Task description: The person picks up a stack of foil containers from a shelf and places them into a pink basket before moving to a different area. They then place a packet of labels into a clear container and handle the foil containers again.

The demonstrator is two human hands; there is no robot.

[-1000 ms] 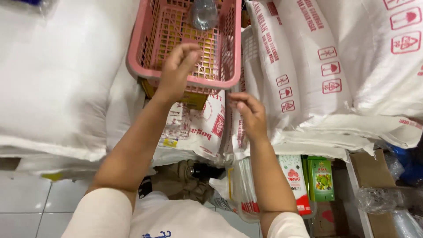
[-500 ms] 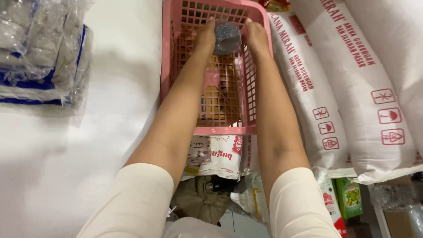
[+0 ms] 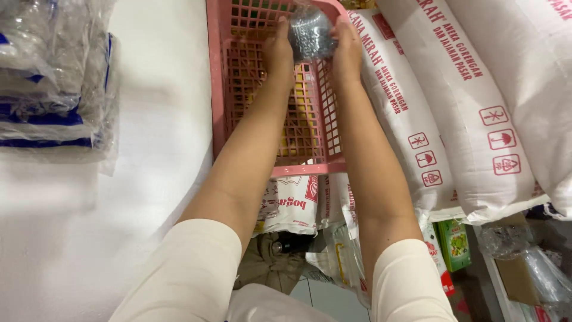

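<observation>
You had both arms stretched out over the pink basket point(image 3: 221, 89). Your left hand point(image 3: 279, 50) and right hand point(image 3: 345, 50) were pressed against opposite sides of a small clear bag point(image 3: 310, 33) w/ greyish, silvery contents, so the bag sat squeezed between your palms, above the far end of the basket. Left hand: fingers curled up along the bag's left side, thumb toward you. Right hand: same on the bag's right side, just over the basket's right rim. Couldn't tell exactly what the bag held, too blurred.

The basket was under and between your forearms; its near rim crossed just below your elbows. Right of your right hand & arm lay big white sacks point(image 3: 476, 101) w/ red print, touching the basket's side. Left of your left arm was a broad white surface point(image 3: 119, 197), and well off to that side a clear plastic-wrapped bundle point(image 3: 53, 83) w/ blue bits. Below your elbows, smaller printed packets point(image 3: 295, 206) and a green box point(image 3: 454, 244).
</observation>
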